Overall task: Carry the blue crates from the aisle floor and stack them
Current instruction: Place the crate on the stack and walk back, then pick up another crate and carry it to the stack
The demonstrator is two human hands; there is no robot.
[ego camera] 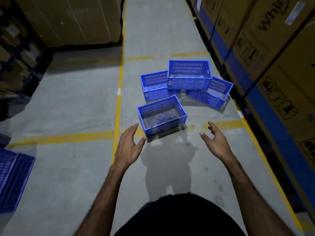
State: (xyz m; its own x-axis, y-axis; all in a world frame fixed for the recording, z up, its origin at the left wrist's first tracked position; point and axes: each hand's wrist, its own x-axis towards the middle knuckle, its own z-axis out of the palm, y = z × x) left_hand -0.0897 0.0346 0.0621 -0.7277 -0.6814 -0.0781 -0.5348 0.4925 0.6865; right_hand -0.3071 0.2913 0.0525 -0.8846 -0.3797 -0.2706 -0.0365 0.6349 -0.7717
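Both hands reach out empty, fingers spread: left hand (pixel 130 147), right hand (pixel 215 142). The nearest crate (pixel 162 115) sits on the floor (pixel 68 108) just beyond them, untouched. Three more crates (pixel 187 80) lie piled behind it.

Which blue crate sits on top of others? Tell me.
The far crate, at the back of the cluster. It rests raised on the left crate and the tilted right crate; the near crate stands alone on the floor.

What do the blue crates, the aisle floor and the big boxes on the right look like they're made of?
Blue crates: probably moulded plastic, with an even colour, slotted walls and a lattice base.
Floor: likely concrete, grey, matt and mottled, with painted yellow lines.
Boxes: apparently cardboard, dull brown with black printing.
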